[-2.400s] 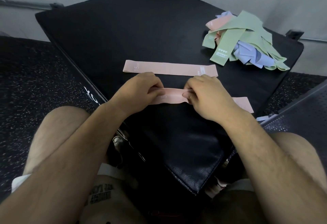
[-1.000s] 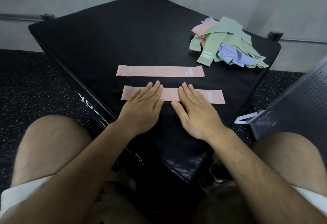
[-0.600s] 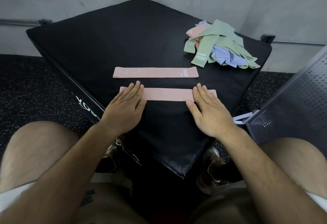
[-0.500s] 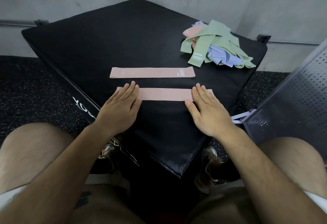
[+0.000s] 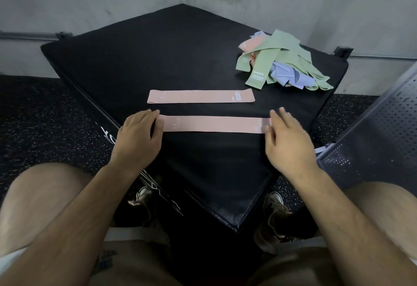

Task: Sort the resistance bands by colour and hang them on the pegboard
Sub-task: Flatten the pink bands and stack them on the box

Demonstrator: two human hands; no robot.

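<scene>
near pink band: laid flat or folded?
Flat. The near pink band lies spread full length on the black pad, with no folds visible. The left hand and right hand are at its ends.

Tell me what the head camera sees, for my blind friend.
The left hand and right hand rest flat on the ends of a pink resistance band on a black padded box. A second pink band lies beyond, a tangled pile of bands far right.

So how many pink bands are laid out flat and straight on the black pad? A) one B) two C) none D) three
B: the far pink band and the near pink band lie flat and parallel on the black pad, apart from the mixed pile.
</scene>
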